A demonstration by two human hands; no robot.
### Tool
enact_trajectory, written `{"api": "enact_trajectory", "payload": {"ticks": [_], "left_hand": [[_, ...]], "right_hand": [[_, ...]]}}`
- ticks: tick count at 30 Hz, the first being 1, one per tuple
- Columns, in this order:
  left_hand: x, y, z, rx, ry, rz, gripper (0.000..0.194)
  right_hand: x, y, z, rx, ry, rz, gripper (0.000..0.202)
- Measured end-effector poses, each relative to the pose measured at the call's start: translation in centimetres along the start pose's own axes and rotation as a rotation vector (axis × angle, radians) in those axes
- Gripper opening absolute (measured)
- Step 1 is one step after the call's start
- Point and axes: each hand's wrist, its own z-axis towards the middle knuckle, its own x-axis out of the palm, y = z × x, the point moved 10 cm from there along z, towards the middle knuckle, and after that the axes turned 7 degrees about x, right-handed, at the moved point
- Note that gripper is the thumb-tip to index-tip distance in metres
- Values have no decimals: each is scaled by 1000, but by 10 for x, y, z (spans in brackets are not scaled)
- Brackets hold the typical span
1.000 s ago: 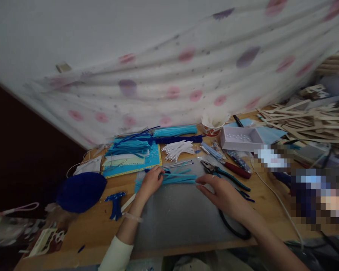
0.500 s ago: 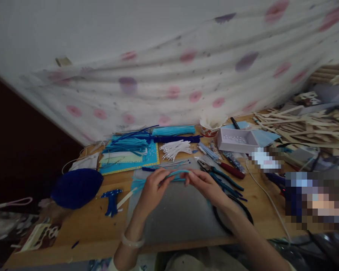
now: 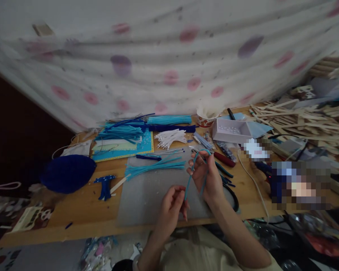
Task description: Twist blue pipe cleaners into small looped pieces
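Note:
A light blue pipe cleaner (image 3: 188,184), bent into an arch, runs between my two hands above the grey mat (image 3: 147,199). My left hand (image 3: 173,206) pinches its lower end between thumb and fingers. Higher and to the right, my right hand (image 3: 210,175) grips it near the top of the bend, and its other end hangs down in front of the palm. Behind my hands a fanned bundle of light blue pipe cleaners (image 3: 155,166) lies on the mat. Pliers with teal handles (image 3: 225,170) are partly hidden by my right hand.
Left of the mat are a dark blue fuzzy oval (image 3: 68,174) and a small blue T-shaped piece (image 3: 105,186). White stems (image 3: 171,138), a box of beads (image 3: 232,131) and a paper cup (image 3: 205,118) stand behind. Wooden sticks (image 3: 296,126) pile up at right; a cable (image 3: 254,180) crosses the table.
My left hand has moved down and toward me, while my right hand has turned upright. The pipe cleaner went from stretched sideways to a tall arch. The view has shifted slightly.

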Motion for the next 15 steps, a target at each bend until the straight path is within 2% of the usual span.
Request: {"api": "enact_trajectory", "payload": {"ticks": [3,8,11,15], "left_hand": [[-3,4,-8,-55,-45,-118,51],[-1,-6,-6,31,-167,-161,38],[3,-6,-6,32,-180,-165,36],[5,5,-11,-55,-160,-170,37]], "right_hand": [[1,6,-6,-35,-11,12,28],[6,4,-15,-40,-22,0,30],[6,9,-19,-84,-41,-18,29],[3,17,-20,-138,-54,-37,29]]}}
